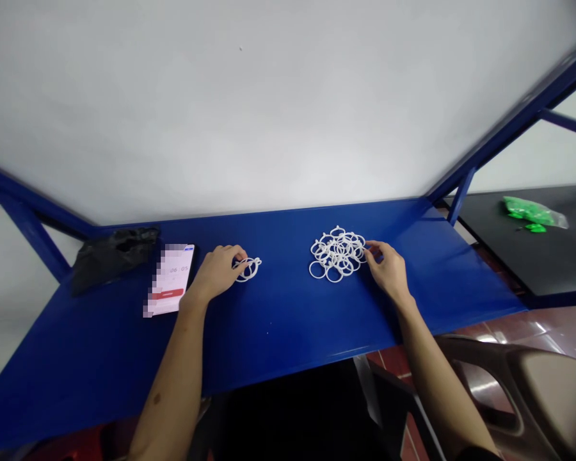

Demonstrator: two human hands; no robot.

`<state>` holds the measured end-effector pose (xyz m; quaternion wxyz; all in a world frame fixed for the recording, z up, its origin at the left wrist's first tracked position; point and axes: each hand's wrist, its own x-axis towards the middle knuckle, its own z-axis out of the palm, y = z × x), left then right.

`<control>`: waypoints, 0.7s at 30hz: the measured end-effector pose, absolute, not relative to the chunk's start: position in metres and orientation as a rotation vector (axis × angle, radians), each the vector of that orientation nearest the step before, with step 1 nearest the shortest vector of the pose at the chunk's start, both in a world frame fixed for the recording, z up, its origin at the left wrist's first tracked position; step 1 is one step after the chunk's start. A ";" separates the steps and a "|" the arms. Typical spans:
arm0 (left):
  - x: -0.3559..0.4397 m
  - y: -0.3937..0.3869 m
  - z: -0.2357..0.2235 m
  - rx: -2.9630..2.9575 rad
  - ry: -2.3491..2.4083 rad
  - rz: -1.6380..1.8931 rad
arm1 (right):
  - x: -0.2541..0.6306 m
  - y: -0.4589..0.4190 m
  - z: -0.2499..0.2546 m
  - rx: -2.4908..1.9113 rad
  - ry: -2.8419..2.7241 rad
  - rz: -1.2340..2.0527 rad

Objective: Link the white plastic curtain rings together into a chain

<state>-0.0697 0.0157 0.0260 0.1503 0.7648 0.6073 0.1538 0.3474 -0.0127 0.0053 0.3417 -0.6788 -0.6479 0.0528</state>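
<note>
A pile of thin white plastic rings [336, 255], each with a small knob, lies on the blue table [288, 320]. My right hand [388, 269] is at the pile's right edge, its thumb and forefinger pinching the rim of an outer ring. Left of the pile, a few more white rings [248, 270] lie together in a small group. My left hand [218, 274] has its thumb and curled fingers on the left side of that group, closed on a ring. The exact number of rings under the left fingers is hidden.
A phone [170, 282] showing a timer lies left of my left hand. Behind it is a crumpled black plastic bag [118, 256]. Blue metal braces [461, 195] flank the table. On a black table at right sits a bag of green pieces [532, 211]. A brown chair [523, 384] stands below.
</note>
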 end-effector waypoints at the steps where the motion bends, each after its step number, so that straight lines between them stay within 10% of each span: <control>1: -0.069 0.016 0.025 2.181 1.733 0.470 | 0.349 -0.013 0.004 -1.773 -1.675 0.142; 21: -0.064 0.019 0.023 2.147 1.728 0.778 | 0.351 -0.005 -0.002 -1.887 -1.514 0.190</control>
